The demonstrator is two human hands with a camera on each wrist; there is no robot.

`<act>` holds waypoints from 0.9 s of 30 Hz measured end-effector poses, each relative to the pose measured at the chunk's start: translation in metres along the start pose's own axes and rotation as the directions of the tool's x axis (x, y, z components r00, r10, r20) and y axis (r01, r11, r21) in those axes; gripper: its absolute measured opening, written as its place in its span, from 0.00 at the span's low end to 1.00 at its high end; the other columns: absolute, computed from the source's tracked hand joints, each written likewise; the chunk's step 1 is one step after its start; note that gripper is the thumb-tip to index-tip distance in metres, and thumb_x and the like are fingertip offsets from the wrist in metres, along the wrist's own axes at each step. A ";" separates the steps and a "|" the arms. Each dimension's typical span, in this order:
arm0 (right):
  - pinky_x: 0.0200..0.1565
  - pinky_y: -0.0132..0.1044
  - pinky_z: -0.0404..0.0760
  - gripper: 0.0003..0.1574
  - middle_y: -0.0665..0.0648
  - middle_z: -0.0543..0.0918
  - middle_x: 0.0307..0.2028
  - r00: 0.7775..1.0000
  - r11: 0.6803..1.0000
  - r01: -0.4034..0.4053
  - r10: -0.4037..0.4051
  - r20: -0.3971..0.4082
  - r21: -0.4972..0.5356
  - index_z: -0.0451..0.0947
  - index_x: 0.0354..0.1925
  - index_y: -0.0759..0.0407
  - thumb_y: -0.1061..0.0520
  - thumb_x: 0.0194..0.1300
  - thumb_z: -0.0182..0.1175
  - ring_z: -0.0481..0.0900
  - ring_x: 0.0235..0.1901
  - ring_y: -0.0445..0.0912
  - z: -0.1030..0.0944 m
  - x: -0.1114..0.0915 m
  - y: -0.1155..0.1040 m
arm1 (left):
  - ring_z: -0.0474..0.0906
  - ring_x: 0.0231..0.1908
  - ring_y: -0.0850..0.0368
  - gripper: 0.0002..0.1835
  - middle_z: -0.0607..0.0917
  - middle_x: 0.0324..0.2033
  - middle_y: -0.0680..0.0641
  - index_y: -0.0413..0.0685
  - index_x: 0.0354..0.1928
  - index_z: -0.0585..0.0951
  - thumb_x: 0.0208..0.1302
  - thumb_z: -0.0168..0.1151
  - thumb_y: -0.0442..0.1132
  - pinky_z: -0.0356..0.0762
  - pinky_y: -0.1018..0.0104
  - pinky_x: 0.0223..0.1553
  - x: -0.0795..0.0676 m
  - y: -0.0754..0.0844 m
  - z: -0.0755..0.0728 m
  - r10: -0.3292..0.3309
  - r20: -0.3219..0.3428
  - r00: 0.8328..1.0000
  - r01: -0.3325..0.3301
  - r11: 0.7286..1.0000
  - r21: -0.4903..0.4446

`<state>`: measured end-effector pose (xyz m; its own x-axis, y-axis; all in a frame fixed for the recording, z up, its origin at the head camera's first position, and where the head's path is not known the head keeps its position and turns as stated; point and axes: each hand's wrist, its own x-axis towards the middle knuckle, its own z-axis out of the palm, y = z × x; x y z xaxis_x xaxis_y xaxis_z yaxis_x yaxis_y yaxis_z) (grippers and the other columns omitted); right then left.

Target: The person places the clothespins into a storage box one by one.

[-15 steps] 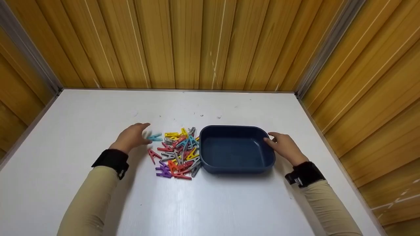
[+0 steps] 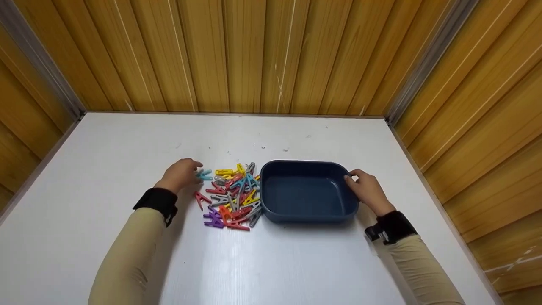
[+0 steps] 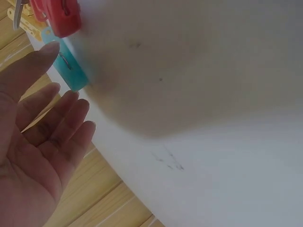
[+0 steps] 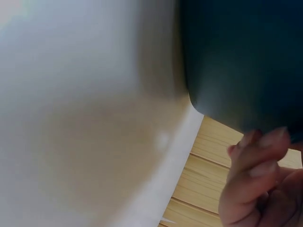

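Note:
My left hand (image 2: pixel 180 174) is at a light-blue clothespin (image 2: pixel 204 175) on the left side of a pile of clothespins (image 2: pixel 237 195). In the left wrist view its thumb and loosely bent fingers are spread around that teal clothespin (image 3: pixel 71 66), not closed on it; whether the thumb touches it I cannot tell. The pile mixes red, yellow, grey, purple, orange and blue pins. Beside it stands a dark blue plastic bin (image 2: pixel 309 219), with nothing inside. My right hand (image 2: pixel 369 190) grips the bin's right rim, thumb over the edge and fingers against the outer wall.
Everything lies on a white table (image 2: pixel 271 262). Wood-patterned panels (image 2: pixel 241 55) rise behind it and on both sides. A red clothespin (image 2: pixel 202 200) lies at the pile's left edge, near my left wrist.
My left hand has moved right, up to the light-blue clothespin, with its fingers closer around it. My right hand sits tighter against the bin's rim. The head view has shifted slightly.

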<state>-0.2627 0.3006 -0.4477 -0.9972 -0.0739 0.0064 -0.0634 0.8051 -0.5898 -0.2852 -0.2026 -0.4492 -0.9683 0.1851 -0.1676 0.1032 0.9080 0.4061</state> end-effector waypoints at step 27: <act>0.19 0.28 0.65 0.19 0.46 0.64 0.17 0.997 0.996 -0.069 0.070 -0.022 0.054 0.66 0.26 0.58 0.54 0.75 0.53 0.63 0.13 0.37 0.007 0.004 0.001 | 0.79 0.56 0.35 0.16 0.85 0.52 0.31 0.31 0.56 0.83 0.69 0.60 0.30 0.75 0.41 0.64 0.006 0.003 0.005 -0.028 0.024 0.999 0.029 0.999 -0.030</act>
<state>-0.2665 0.2970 -0.4544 -0.9998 -0.0041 -0.0174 0.0078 0.7755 -0.6313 -0.2897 -0.1966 -0.4537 -0.9651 0.1685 -0.2005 0.0684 0.9011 0.4281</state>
